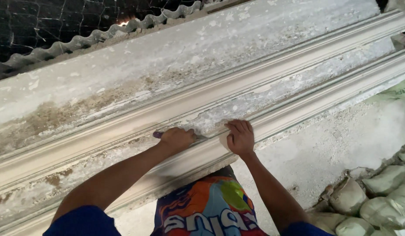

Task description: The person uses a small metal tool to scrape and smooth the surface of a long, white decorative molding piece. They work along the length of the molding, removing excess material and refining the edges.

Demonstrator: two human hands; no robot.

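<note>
Two long off-white plaster moulding strips (pixel 272 74) lie side by side on a plaster-crusted bench (pixel 167 57), running from lower left to upper right. My left hand (pixel 177 139) is closed around a small tool with a purple handle (pixel 158 134); its thin blade lies flat in the groove between the strips. My right hand (pixel 240 137) presses down on the near moulding strip (pixel 298 113), fingers curled over its inner edge, a hand's width right of the tool.
A corrugated sheet edge (pixel 102 35) and dark netting run behind the bench. Filled pale-green sacks (pixel 381 196) are piled at lower right on a dusty white floor (pixel 342 144). My colourful shorts (pixel 211 209) show below the bench edge.
</note>
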